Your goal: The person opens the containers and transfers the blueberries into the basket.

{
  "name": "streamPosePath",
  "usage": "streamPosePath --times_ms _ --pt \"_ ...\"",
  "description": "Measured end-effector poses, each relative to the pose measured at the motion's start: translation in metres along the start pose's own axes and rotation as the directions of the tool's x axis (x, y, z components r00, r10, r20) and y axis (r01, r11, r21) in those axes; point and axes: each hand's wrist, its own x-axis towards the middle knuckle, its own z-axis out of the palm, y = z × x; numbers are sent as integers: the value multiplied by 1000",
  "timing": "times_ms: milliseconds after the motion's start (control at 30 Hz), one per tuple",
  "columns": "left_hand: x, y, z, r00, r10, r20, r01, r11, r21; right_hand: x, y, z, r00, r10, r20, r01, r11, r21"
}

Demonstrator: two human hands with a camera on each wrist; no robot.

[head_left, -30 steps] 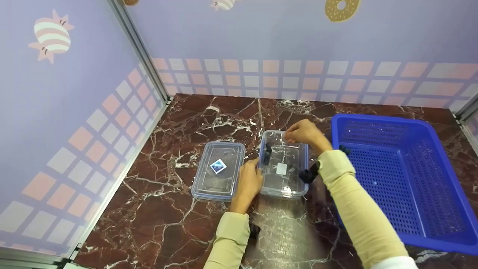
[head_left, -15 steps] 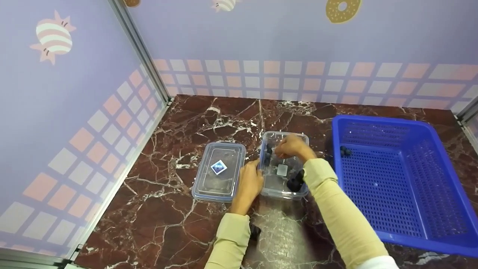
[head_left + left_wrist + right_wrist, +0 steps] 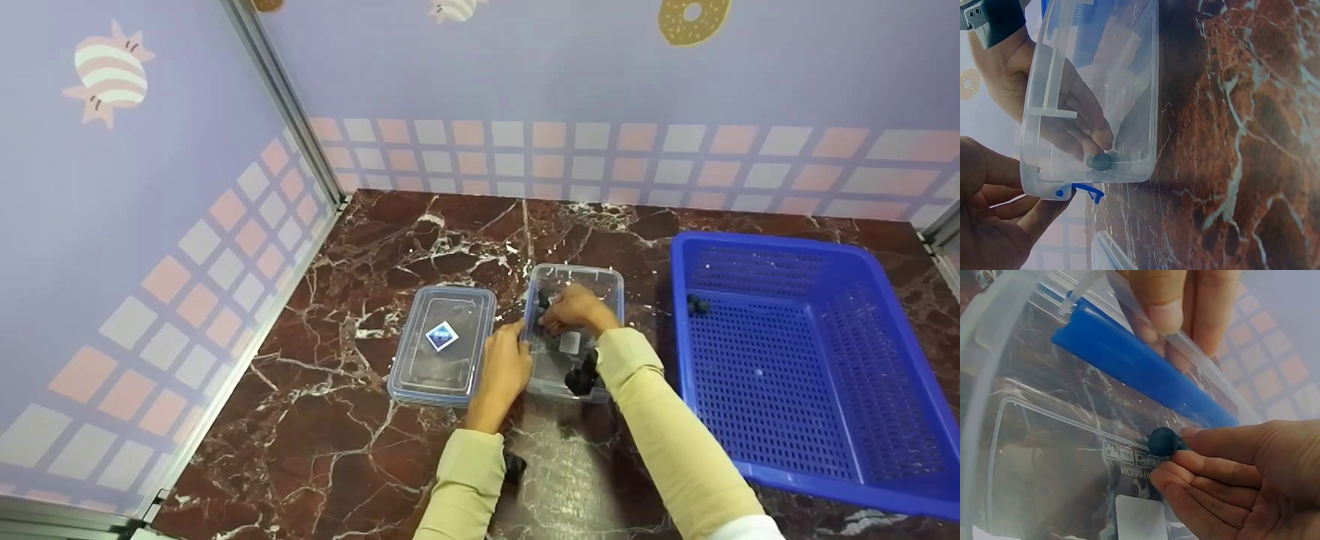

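A clear plastic food container, without a lid, stands on the marbled table. My left hand grips its left side; the left wrist view has thumb and fingers at the rim beside a blue clip. My right hand reaches inside, low near the left wall. In the right wrist view its thumb and fingers pinch a small dark blue-green ball close to the container floor; a bit of similar colour shows just behind. Dark round pieces lie along the inner left wall.
Left of my left hand rests a clear rectangular lid or lidded box with a diamond sticker. A large blue perforated basket stands at the right, with several dark balls in its far left corner. Patterned walls enclose the back and left.
My right hand has come down from the container's far right rim, moving left and towards me into it. My left hand keeps its grip on the side.
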Motion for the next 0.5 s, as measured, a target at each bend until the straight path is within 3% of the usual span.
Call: streamPosePath --times_ms 233,400,500 --pt "1 0 0 1000 12 -9 -12 1000 27 0 0 4 1000 2 -18 -3 998 -57" --pt "1 -1 0 1000 15 -6 -15 1000 27 -2 -3 7 999 19 37 -18 999 -36" --pt "0 -1 0 1000 7 5 -7 1000 19 -3 -5 10 997 25 71 -16 993 -120"
